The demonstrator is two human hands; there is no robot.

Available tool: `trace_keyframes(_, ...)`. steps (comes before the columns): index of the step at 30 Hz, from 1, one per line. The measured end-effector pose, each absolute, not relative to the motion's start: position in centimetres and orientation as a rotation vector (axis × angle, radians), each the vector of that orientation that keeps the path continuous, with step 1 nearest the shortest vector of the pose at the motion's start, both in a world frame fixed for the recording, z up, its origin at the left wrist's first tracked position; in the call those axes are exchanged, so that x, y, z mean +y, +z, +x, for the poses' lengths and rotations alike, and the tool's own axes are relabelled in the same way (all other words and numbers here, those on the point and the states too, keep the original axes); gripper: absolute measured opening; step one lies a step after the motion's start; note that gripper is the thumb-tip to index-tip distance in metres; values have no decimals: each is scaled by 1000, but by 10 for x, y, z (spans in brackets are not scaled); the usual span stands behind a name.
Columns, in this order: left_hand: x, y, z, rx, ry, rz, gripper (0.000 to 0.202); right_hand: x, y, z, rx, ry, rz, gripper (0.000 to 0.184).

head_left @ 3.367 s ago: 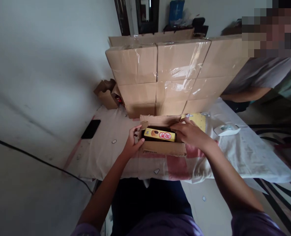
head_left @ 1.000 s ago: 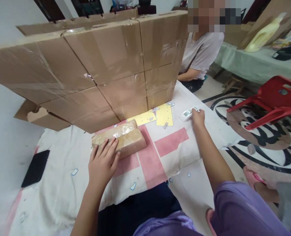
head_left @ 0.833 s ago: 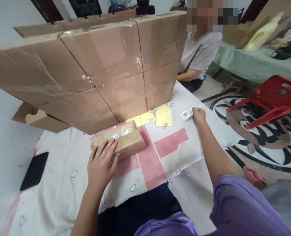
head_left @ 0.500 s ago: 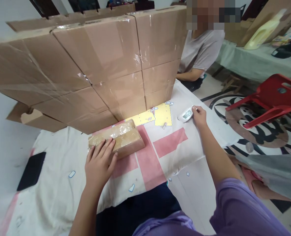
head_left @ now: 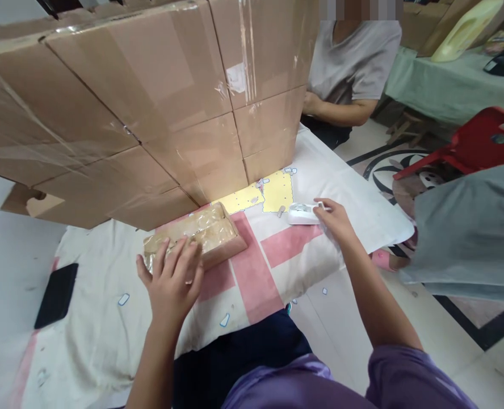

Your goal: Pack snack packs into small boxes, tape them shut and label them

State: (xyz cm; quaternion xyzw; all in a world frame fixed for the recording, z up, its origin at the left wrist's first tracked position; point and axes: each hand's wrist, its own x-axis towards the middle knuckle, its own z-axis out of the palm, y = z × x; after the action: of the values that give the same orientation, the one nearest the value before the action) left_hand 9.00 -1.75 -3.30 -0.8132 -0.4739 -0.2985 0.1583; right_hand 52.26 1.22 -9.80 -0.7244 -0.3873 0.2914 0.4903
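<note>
A small cardboard box point(head_left: 220, 236), covered with shiny clear tape, lies on the patterned tablecloth point(head_left: 258, 284). My left hand point(head_left: 173, 272) is over its left end with fingers apart and slightly bent; whether every fingertip touches the box I cannot tell. To the right, my right hand point(head_left: 335, 218) pinches one end of a small white plastic device point(head_left: 303, 213) with a greyish part on top; its exact kind is unclear. The device is low over the cloth, beside the yellow patch, and I cannot tell if it touches.
A tall wall of taped cartons point(head_left: 167, 102) stands along the table's far side. A dark flat phone-like object point(head_left: 57, 295) lies at the left. Beyond the cartons sits another person point(head_left: 354, 68). A red chair point(head_left: 477, 145) and grey cloth point(head_left: 469, 227) are at the right.
My right hand has brought the white device leftward and slightly down, turning it. My left fingers have lifted and spread on the box. The view has tilted down somewhat.
</note>
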Motion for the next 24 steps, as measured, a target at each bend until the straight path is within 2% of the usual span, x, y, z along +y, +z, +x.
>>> trace_keyframes(2,-27,-35,114,-1178,-1087,-2378,38,-13,-96,495,-972,756,-1814,45)
trace_keyframes(5,-42,-42,163,-1067,-1287,-2686,26,-46,-98,449,-1072,648,-1863,49)
trace_keyframes(8,-45,-55,205,-1383,-1275,-2936,12,-70,-96,403,-1122,583,-1932,61)
trace_keyframes(13,-28,-77,224,-2126,-1101,-3152,15,-84,-84,355,-1177,689,-2177,80)
trace_keyframes(18,-24,-83,216,-2244,-1017,-3195,16,-88,-84,356,-1406,787,-2157,98)
trace_keyframes(24,-34,-82,228,-2391,-1053,-3188,18,-93,-88,363,-1421,819,-2112,95)
